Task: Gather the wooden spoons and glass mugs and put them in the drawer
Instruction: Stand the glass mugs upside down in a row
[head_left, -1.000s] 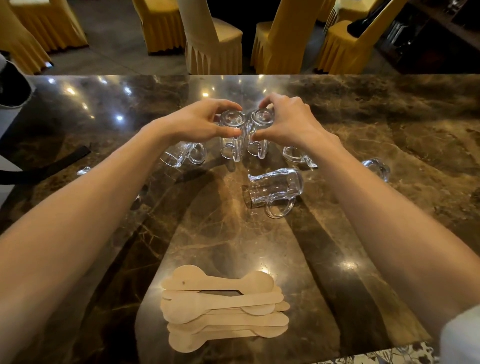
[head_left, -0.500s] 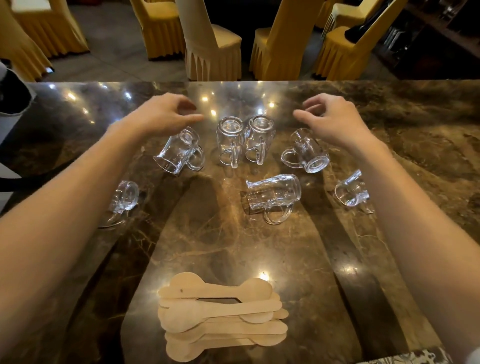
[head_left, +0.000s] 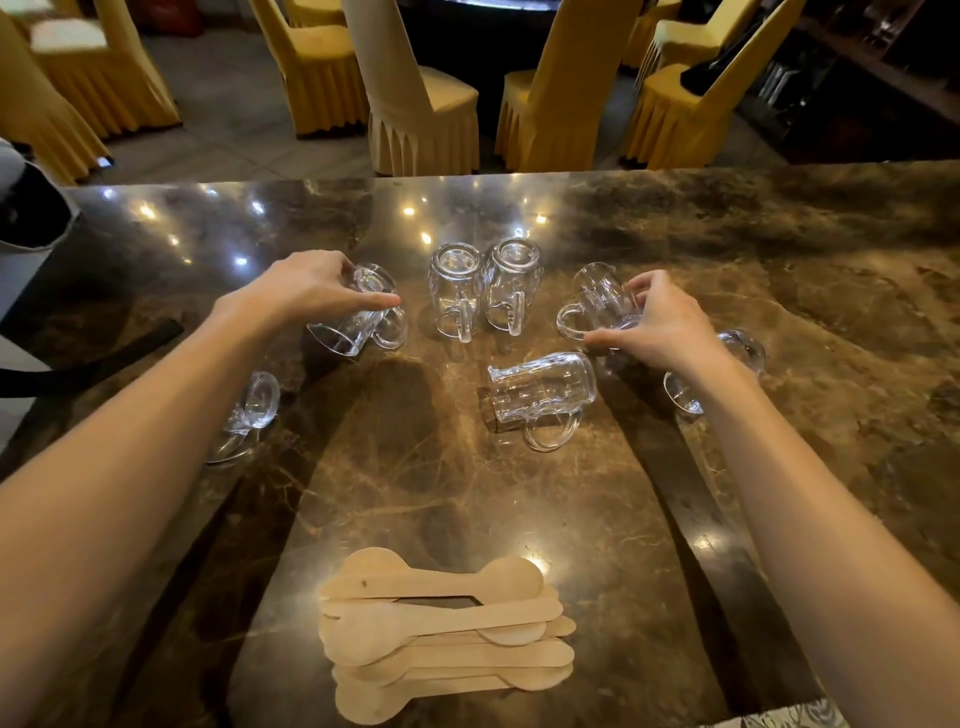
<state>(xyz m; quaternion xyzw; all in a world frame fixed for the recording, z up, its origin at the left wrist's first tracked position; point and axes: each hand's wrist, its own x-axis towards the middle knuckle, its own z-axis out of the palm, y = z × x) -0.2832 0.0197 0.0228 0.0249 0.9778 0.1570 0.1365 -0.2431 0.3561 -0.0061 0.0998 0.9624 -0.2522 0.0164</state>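
Several glass mugs lie on the brown marble counter (head_left: 779, 270). Two mugs stand upside down side by side, the left one (head_left: 454, 283) and the right one (head_left: 511, 280). My left hand (head_left: 306, 291) grips a tipped mug (head_left: 363, 317) to their left. My right hand (head_left: 660, 322) grips another tipped mug (head_left: 597, 301) to their right. One mug (head_left: 540, 389) lies on its side in the middle. Two more lie partly hidden behind my forearms, one at the left (head_left: 254, 410), one at the right (head_left: 737, 353). A stack of several flat wooden spoons (head_left: 447, 634) sits near the front edge.
Yellow-covered chairs (head_left: 415, 104) stand beyond the counter's far edge. A dark object with a black strap (head_left: 104, 358) lies at the left edge. No drawer is in view.
Both hands left the two upside-down mugs, spread outward and came down on the tipped mugs to either side, which they now grip.
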